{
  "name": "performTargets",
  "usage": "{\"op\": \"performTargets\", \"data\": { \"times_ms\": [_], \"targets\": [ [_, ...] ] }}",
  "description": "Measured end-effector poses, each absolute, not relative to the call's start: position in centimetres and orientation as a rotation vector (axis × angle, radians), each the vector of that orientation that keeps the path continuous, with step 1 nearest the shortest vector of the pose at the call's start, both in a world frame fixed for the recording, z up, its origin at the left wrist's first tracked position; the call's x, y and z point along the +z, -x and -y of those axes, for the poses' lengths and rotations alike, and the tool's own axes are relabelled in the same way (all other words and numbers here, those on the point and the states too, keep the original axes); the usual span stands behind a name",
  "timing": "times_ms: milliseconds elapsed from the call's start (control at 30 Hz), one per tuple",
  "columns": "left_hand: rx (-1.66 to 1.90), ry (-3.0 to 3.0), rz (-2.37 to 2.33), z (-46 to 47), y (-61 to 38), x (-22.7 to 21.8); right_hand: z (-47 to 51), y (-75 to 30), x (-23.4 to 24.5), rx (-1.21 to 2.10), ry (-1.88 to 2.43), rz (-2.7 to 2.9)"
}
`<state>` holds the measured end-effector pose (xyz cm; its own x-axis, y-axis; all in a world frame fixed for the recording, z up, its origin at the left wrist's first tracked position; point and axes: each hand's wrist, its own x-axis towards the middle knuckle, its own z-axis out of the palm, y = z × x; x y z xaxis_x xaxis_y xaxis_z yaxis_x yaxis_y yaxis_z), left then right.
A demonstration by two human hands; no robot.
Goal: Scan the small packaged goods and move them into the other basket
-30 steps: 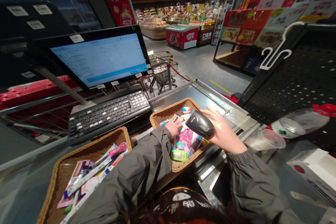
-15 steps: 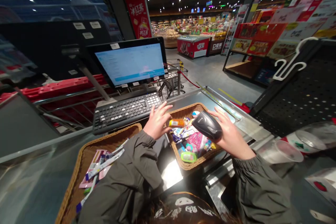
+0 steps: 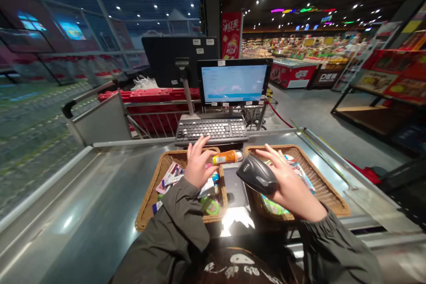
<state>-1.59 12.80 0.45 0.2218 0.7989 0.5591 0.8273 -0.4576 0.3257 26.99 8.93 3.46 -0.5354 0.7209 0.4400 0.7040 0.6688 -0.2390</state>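
My left hand [image 3: 199,163] pinches the end of a small orange bottle [image 3: 226,157] with a white barcode label and a pale cap. The bottle lies sideways in the air, its cap pointing right, over the gap between two wicker baskets. My right hand [image 3: 288,182] is wrapped round a black barcode scanner [image 3: 257,175], whose head faces left toward the bottle. Beneath my left hand, the left basket [image 3: 141,217] holds small coloured packets and a green item [image 3: 210,205]. Several packets lie in the right basket [image 3: 333,195], partly hidden by my right hand and the scanner.
Beyond the baskets are a black keyboard [image 3: 213,129] and a lit monitor [image 3: 234,83]. A second screen [image 3: 176,62] shows its back. The metal counter [image 3: 109,195] has a raised rim. A green strip [image 3: 326,157] runs along its right side.
My view has swung left, so the monitor and keyboard sit further right in it. The orange bottle, still in my left hand, is now closer to the scanner and above the gap between the baskets.
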Motion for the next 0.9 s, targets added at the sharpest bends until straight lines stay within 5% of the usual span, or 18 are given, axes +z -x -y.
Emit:
{"op": "performTargets", "data": {
  "times_ms": [900],
  "targets": [
    [-0.974, 2.310, 1.732, -10.9, 8.3, -0.1, -8.3, -19.8, 3.0, 0.167, 1.007, 2.474]
  ]
}}
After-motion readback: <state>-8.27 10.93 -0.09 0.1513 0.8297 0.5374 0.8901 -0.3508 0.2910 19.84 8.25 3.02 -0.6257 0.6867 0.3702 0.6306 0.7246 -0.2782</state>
